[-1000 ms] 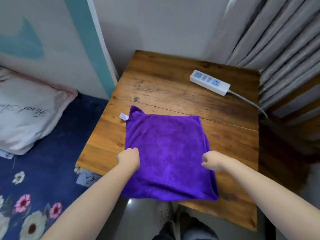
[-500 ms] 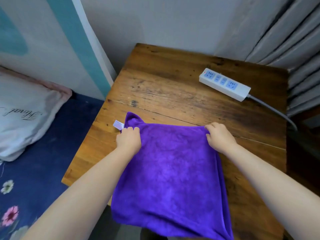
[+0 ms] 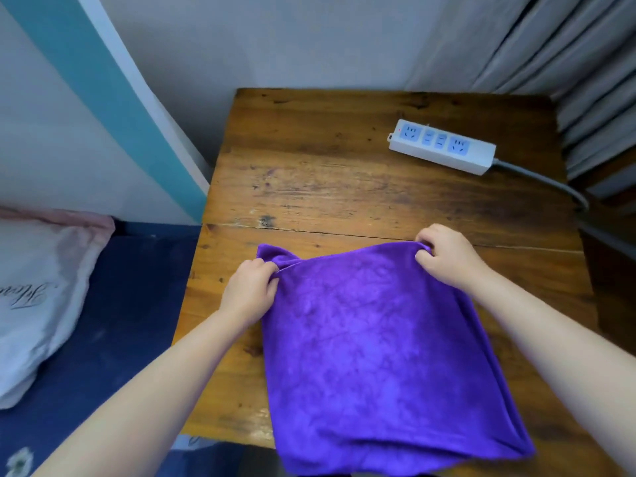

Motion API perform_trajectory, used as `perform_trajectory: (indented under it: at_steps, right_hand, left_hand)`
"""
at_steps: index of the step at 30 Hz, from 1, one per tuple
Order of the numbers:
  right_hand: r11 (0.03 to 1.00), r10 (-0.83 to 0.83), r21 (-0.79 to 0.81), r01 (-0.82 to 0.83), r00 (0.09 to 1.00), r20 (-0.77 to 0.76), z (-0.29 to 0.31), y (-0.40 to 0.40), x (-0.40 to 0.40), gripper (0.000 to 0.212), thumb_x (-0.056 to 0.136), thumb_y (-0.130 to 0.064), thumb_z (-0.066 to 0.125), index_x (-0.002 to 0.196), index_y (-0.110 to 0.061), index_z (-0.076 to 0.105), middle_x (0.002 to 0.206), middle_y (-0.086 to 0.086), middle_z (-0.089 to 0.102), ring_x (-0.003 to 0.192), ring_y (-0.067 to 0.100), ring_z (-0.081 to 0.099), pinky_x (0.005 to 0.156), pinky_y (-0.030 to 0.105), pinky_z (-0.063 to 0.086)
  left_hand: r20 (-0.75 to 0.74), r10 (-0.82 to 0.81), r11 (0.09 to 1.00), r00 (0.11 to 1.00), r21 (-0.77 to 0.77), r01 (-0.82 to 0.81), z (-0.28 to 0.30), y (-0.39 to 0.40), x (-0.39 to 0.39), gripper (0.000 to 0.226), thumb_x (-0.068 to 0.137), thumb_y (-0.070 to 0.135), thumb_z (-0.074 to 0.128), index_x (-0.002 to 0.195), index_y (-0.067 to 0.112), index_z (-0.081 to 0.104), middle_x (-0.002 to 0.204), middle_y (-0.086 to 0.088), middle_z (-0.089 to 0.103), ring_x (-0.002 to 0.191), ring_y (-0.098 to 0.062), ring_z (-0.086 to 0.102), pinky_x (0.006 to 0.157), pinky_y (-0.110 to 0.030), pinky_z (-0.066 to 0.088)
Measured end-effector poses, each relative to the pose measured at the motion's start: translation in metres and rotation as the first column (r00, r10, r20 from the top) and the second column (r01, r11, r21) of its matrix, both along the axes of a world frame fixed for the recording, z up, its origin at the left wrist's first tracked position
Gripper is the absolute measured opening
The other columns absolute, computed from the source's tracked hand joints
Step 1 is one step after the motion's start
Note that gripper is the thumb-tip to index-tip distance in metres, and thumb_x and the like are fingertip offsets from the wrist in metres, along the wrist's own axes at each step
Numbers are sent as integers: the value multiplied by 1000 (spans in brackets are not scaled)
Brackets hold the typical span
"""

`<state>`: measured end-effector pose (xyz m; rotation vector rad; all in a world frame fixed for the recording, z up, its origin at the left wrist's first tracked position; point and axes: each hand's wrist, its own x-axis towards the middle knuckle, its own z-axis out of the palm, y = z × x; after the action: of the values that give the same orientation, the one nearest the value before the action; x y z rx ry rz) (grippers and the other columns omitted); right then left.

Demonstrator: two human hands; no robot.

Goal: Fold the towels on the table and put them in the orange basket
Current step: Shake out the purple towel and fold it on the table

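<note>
I am pinching the purple towel's (image 3: 378, 346) far corners, left grip (image 3: 249, 292) and right grip (image 3: 447, 256), over the bench (image 3: 327, 180).

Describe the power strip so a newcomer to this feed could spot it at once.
Start at the wooden table below the grey curtains. Near its far right corner, beyond the purple towel, lies the power strip. It is the only white thing on the table, with blue sockets and a grey cable trailing right.

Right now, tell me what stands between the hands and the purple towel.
Nothing: the left hand and right hand already pinch the purple towel's far corners. The orange basket is out of view.
</note>
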<state>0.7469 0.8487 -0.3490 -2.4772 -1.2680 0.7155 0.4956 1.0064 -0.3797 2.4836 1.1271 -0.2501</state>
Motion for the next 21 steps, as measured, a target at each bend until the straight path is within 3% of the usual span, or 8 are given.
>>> perform_trajectory:
  at_steps: [3,5,7,11,14,16,18,21]
  right_hand:
    - [979,96,-150,-139,960,-263,26,-19,-18,22,81,-1,48,67,-16,53,73,4,56,71,22,51,57,19,35]
    - [917,85,-318,-240,898,-433,31,-34,-28,27,83,1,45,67,-20,47,76,0,52,58,17,57,54,20,44]
    - [900,14,-375,-223,874,-486,30,-47,-31,25,85,1,42,71,-18,49,79,-3,52,47,10,60,47,21,48]
    - [924,-47,-375,-72,953,-299,19,-53,-24,20,85,-3,44,74,-16,55,76,6,62,53,15,60,45,16,46]
    - [947,-46,-316,57,998,42,8,-40,-16,14,86,-12,49,83,-13,62,91,9,66,80,22,57,64,26,43]
    - [953,-90,-270,134,981,169,1,-28,-13,21,88,-14,46,96,-11,65,106,11,63,98,26,55,77,31,45]
    - [936,-109,-303,179,966,234,-7,-16,-11,26,89,-14,43,105,-11,64,116,12,59,111,29,49,89,34,44]
    - [904,-117,-379,198,967,226,-20,-7,-13,25,89,-14,43,104,-13,64,117,11,60,113,29,49,93,36,41]
  left_hand:
    - [114,-123,971,986,-191,143,23,2,-12,8,90,11,52,89,10,60,86,-2,56,91,-24,53,73,-28,36]
    - [69,-209,928,976,-300,220,33,3,-21,7,90,12,52,87,13,57,83,3,55,81,-19,51,67,-26,35]
    - [77,-182,925,980,-324,197,39,7,-29,8,91,12,52,90,11,61,82,3,57,76,-15,50,65,-25,36]
    - [87,-51,973,995,-220,69,39,21,-30,10,90,13,54,90,10,64,85,-5,66,79,-22,57,66,-29,40]
    - [105,-41,997,994,-65,48,28,30,-14,13,90,12,54,91,5,65,94,-10,67,90,-27,59,70,-31,42]
    - [95,-54,998,994,21,53,19,34,0,16,90,13,51,93,4,64,100,-12,63,98,-28,56,76,-34,45]
    - [-36,-117,991,992,56,119,8,36,14,23,91,22,51,101,5,61,116,-11,57,111,-28,50,87,-36,47]
    - [-230,-143,989,963,-79,128,-6,39,23,44,86,40,56,119,10,52,141,-12,38,132,-27,33,105,-37,36]
